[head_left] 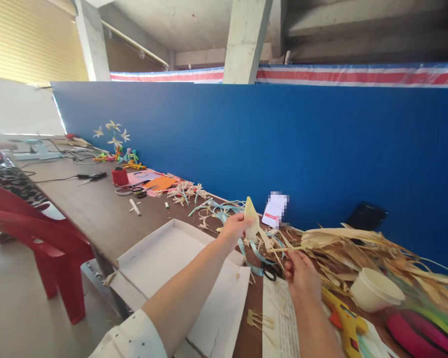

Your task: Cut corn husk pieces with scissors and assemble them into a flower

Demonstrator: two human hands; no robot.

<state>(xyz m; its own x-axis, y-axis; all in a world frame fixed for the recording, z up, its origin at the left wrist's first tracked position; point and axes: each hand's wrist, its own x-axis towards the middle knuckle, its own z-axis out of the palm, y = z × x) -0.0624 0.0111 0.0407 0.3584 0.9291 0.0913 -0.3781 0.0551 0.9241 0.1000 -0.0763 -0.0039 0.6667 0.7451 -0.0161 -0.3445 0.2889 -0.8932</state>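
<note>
Between the fingers of my left hand [233,231] is a pale yellow pointed piece of husk [251,215], held upright with its tip up. My right hand [302,273] is closed in a pinch on a thin straw-coloured strip [280,249], which points left toward the left hand. Just under the hands lie curled light-blue strips [254,257] and black-handled scissors [271,272]. Dried corn husks [332,237] are heaped right of my right hand. Beneath my left forearm sits an open white cardboard box [164,253].
At the right are a yellow glue gun [345,318], a white cup [377,291] and a magenta object [421,330]. A phone [274,210] leans against the blue partition [321,144]. Further left are orange paper [160,183], a red spool [120,176] and a red chair [56,253].
</note>
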